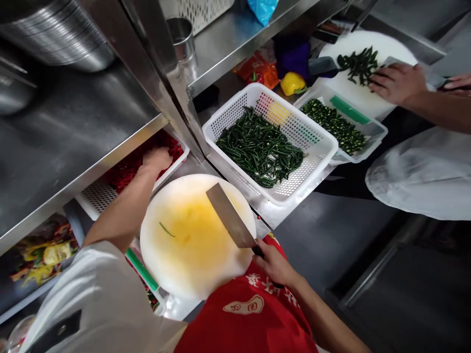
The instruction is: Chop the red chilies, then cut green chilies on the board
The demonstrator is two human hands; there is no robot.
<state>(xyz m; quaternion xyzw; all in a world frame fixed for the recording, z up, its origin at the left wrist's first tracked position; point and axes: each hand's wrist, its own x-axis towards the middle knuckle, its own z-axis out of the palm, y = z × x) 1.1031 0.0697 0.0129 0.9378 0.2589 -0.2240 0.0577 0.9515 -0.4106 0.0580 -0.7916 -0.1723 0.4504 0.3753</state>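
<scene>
Grips a cleaver (230, 215) in the right hand (274, 264), with fingers wrapped firmly round the black handle. Slants the blade away from those fingers, up and to the left, over the right-hand part of a round white chopping board (198, 264); cannot tell from this angle whether resting on the surface or raised just above. Holds the left hand (159, 158) down among red chillies (123, 171) in a white perforated basket (98, 196), set partly beneath a steel shelf (73, 137) and just beyond the board. Shows the back of that hand above the heap but hides the fingertips among the pods, with chillies lying around them; cannot tell whether grasping any or merely touching. Has one thin green strip (167, 229) lying on the yellow-stained board, left of the blade and apart from both hands. Wears a red apron (243, 323) with white lettering, close below the right fist. Shares the counter with a larger basket (270, 198) of dark green chillies (261, 147), a tub of chopped green pieces (334, 125) beside it, and a co-worker's hand (399, 83) laid next to green pods on a second round board (386, 44).
</scene>
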